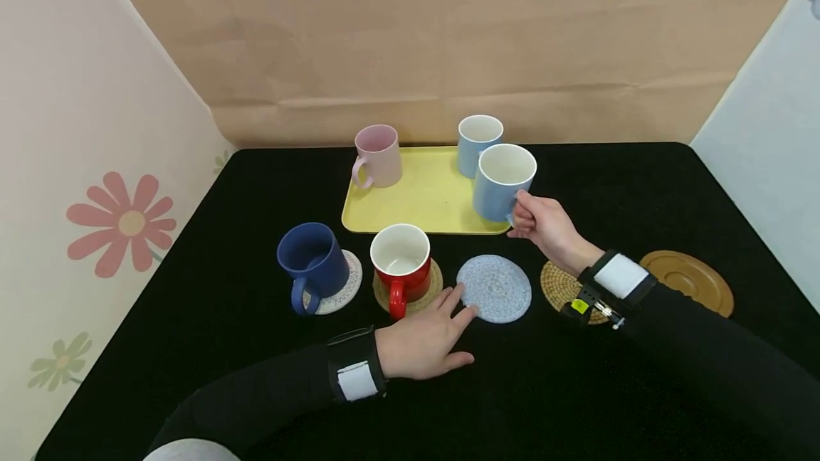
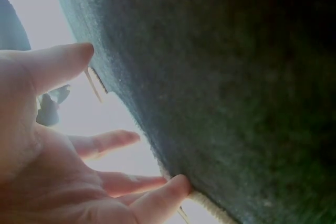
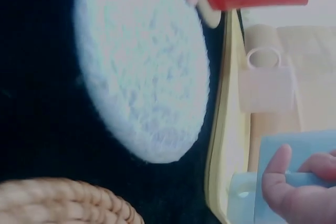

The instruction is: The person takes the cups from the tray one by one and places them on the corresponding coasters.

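My right hand (image 1: pixel 544 230) grips a light blue mug (image 1: pixel 496 198) by its handle, over the right front corner of the yellow tray (image 1: pixel 423 194). In the right wrist view, its fingers (image 3: pixel 275 184) curl around that handle. My left hand (image 1: pixel 426 340) is spread palm down, fingers extended, with fingertips right at the left edge of a round pale blue woven coaster (image 1: pixel 495 289). Just beyond it stands a red mug (image 1: pixel 402 272), white inside, on a tan coaster (image 1: pixel 437 283). In the left wrist view, thumb and fingers are apart, close to the dark table surface (image 2: pixel 210 87).
Another light blue mug (image 1: pixel 470 155) and a pink mug (image 1: pixel 384 162) stand on the tray. A dark blue mug (image 1: pixel 323 265) is at left on a white patterned coaster (image 1: pixel 349 290). To the right lie a wicker coaster (image 1: pixel 556 283) and a round brown coaster (image 1: pixel 695 279).
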`<action>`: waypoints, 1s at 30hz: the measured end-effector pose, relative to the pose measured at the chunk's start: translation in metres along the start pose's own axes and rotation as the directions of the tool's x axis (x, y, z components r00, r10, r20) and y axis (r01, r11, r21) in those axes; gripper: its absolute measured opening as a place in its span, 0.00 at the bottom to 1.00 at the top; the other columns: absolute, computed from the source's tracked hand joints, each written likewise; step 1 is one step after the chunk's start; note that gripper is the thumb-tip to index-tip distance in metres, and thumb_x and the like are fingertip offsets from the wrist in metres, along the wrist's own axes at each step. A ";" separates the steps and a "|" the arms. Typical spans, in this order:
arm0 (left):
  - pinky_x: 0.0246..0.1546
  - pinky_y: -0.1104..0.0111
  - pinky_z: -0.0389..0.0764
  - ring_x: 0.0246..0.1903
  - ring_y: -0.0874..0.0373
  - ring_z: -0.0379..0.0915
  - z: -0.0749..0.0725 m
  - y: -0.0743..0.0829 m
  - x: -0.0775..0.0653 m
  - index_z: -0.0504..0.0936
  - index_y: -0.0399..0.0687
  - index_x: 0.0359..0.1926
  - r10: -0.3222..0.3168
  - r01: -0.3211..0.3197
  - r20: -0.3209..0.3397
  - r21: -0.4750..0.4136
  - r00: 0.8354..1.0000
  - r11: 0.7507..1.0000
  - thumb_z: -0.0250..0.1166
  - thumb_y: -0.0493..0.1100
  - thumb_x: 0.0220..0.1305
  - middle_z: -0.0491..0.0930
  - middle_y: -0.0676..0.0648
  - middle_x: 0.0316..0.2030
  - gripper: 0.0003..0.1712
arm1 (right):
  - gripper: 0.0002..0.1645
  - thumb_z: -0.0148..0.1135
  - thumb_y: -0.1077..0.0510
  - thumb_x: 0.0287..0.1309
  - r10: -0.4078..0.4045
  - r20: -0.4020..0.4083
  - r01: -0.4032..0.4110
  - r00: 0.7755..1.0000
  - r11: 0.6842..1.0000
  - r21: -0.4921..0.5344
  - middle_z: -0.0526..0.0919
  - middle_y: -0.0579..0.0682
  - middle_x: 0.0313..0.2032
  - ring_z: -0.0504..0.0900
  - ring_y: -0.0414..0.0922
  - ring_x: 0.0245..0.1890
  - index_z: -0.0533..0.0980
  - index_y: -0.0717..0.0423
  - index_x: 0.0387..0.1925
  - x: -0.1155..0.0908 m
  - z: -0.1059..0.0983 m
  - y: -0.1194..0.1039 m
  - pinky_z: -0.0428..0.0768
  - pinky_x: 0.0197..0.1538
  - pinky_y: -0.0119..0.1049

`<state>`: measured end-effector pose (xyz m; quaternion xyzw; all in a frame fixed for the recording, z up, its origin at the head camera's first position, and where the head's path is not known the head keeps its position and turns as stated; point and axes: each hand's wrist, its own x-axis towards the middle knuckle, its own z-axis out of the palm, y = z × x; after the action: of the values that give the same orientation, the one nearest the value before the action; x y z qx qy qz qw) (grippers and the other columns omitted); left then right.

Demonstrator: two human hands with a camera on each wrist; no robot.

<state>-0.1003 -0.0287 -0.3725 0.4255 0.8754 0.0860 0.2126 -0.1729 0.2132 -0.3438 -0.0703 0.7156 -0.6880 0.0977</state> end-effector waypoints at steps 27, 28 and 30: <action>0.59 0.57 0.70 0.69 0.40 0.53 0.000 0.000 0.003 0.63 0.47 0.71 -0.010 0.010 0.014 0.019 1.000 1.000 0.60 0.60 0.67 0.50 0.37 0.73 0.39 | 0.25 0.31 0.56 0.78 -0.136 0.172 0.133 0.976 0.991 0.030 0.55 0.54 0.20 0.65 0.49 0.24 0.55 0.61 0.22 -0.088 0.008 0.017 0.77 0.43 0.33; 0.59 0.57 0.70 0.69 0.41 0.53 -0.001 0.000 0.002 0.63 0.47 0.71 -0.011 0.011 0.013 0.019 1.000 1.000 0.60 0.60 0.66 0.50 0.37 0.73 0.39 | 0.25 0.31 0.56 0.78 -0.132 0.175 0.129 0.976 0.991 0.030 0.55 0.54 0.20 0.66 0.48 0.24 0.55 0.62 0.22 -0.089 0.009 0.018 0.77 0.43 0.33; 0.59 0.57 0.70 0.69 0.41 0.53 -0.001 0.000 0.002 0.63 0.47 0.71 -0.013 0.013 0.012 0.020 1.000 1.000 0.60 0.60 0.66 0.50 0.37 0.73 0.39 | 0.25 0.30 0.56 0.78 -0.121 0.182 0.120 0.976 0.993 0.021 0.56 0.54 0.20 0.68 0.47 0.25 0.55 0.63 0.22 -0.091 0.011 0.020 0.77 0.43 0.33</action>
<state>-0.1020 -0.0268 -0.3723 0.4223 0.8777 0.0735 0.2142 -0.0814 0.2244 -0.3600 -0.1761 0.6945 -0.6869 0.1216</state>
